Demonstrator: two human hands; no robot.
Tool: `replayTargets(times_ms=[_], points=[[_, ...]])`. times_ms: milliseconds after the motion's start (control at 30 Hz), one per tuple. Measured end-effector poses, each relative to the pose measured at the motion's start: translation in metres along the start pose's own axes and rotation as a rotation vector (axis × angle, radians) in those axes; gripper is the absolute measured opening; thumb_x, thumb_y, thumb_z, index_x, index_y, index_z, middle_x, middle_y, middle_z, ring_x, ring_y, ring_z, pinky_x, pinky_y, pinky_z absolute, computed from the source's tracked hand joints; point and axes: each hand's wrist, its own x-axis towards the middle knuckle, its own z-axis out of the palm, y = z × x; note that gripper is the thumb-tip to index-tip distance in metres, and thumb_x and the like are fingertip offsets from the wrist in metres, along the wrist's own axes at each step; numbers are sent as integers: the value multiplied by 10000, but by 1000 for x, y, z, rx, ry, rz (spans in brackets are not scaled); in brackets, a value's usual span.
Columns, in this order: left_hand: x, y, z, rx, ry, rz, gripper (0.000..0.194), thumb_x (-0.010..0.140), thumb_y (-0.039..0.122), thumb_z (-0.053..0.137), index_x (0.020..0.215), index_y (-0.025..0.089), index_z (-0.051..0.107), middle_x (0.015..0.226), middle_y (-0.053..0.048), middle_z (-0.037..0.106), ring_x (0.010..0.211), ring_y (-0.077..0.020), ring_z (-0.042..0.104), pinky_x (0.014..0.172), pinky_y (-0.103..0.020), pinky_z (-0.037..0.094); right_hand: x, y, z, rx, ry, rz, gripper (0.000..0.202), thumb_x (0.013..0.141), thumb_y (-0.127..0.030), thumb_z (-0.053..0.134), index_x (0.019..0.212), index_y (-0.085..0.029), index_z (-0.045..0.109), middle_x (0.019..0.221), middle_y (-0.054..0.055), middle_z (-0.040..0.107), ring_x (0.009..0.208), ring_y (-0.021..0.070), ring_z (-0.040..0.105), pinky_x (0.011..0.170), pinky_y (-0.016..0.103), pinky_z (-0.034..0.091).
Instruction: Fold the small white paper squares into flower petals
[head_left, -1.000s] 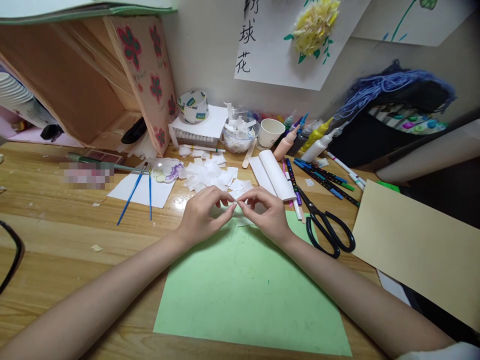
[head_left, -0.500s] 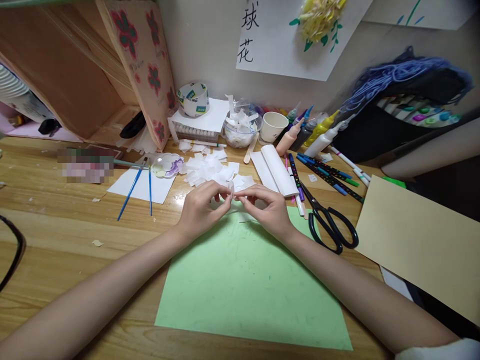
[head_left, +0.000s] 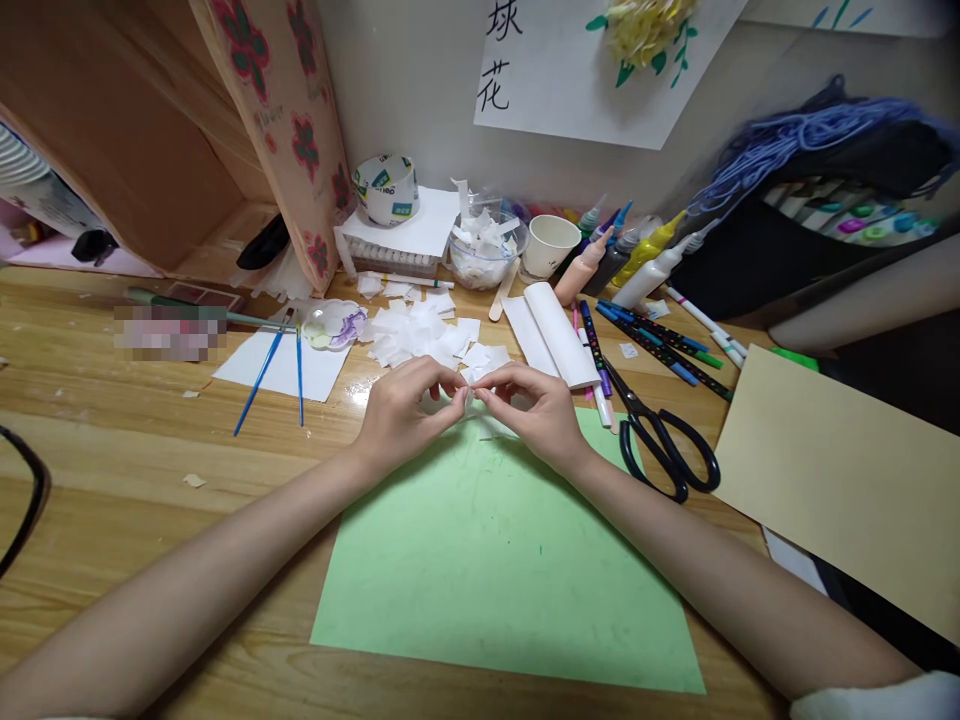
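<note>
My left hand [head_left: 405, 412] and my right hand [head_left: 538, 415] meet above the far edge of a green sheet of paper [head_left: 510, 570]. Thumb and forefinger of each hand are pinched together on a small piece of white paper [head_left: 471, 391], mostly covered by the fingertips. Just beyond the hands lies a pile of cut white paper pieces [head_left: 420, 332]. A further white scrap [head_left: 495, 428] rests on the green sheet, partly behind my right hand.
Black scissors [head_left: 660, 440] and a rolled white paper [head_left: 559, 335] lie to the right, near a tan sheet [head_left: 840, 480]. Blue brushes [head_left: 259, 385] lie left. Behind stand a bowl of scraps [head_left: 484, 255], a paper cup [head_left: 550, 248] and paint bottles [head_left: 652, 265].
The paper piece stood up above the fingertips before; now it is pressed down and mostly hidden between them. The fingertips have drawn closer together. The view has tilted slightly.
</note>
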Motion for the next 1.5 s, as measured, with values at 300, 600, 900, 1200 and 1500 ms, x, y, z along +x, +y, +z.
replayTargets(times_ms=[300, 600, 900, 1200, 1500], points=[[0, 1, 0, -21, 17, 27, 65, 797, 230, 616, 817, 178, 648, 663, 6, 607, 597, -90, 518, 566, -216, 404, 0, -1, -1, 30, -14, 17, 90, 791, -240, 637, 837, -198, 702, 818, 45, 695, 748, 164, 610, 629, 293, 471], [0, 0, 0, 5, 28, 37, 58, 788, 198, 598, 791, 182, 654, 636, 7, 603, 580, -95, 510, 552, -223, 396, 0, -1, -1, 5, -11, 8, 105, 789, -271, 640, 834, -204, 707, 806, 45, 696, 721, 160, 600, 599, 290, 456], [-1, -1, 1, 37, 45, 71, 42, 775, 189, 603, 753, 174, 635, 632, 6, 609, 570, -96, 502, 539, -228, 382, 0, -1, 0, 3, -24, 32, 95, 779, -264, 648, 823, -198, 700, 801, 41, 696, 711, 152, 597, 599, 279, 458], [-1, 0, 1, 57, 38, 93, 89, 778, 210, 602, 697, 174, 614, 599, 4, 596, 551, -98, 489, 534, -233, 376, 0, 1, 1, -12, -42, 55, 114, 767, -292, 648, 795, -189, 686, 767, 37, 685, 652, 137, 580, 570, 268, 454], [-1, 1, 1, 43, 43, 85, 78, 762, 203, 618, 689, 174, 614, 594, 6, 602, 540, -97, 488, 531, -233, 378, 1, 3, 0, 18, -56, 37, 65, 776, -238, 635, 790, -193, 679, 760, 28, 677, 693, 150, 592, 611, 281, 462]])
